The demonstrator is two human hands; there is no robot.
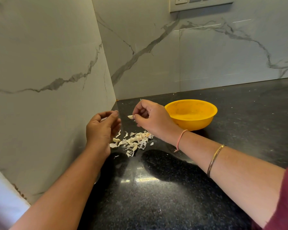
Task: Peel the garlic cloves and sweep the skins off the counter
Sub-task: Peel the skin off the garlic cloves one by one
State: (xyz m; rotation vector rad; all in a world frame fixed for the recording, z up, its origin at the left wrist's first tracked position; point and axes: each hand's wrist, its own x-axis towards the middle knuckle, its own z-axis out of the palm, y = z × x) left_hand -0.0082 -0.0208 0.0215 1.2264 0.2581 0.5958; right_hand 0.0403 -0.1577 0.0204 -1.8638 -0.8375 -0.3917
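Yellow bowl (194, 124): upright, opening facing up, set near the rear wall. White wall tiles (156, 47) with grey veining meet in a corner left of the bowl. Socket plate (201, 4): mounted high on rear wall, partly cropped

Left hand (103, 128) raised, fingers loosely curled, right hand (149, 117) pinching a garlic clove (130, 116) (thumb against fingertips), forearms extended

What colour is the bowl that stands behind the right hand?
The bowl is orange-yellow, seen best in the head view.
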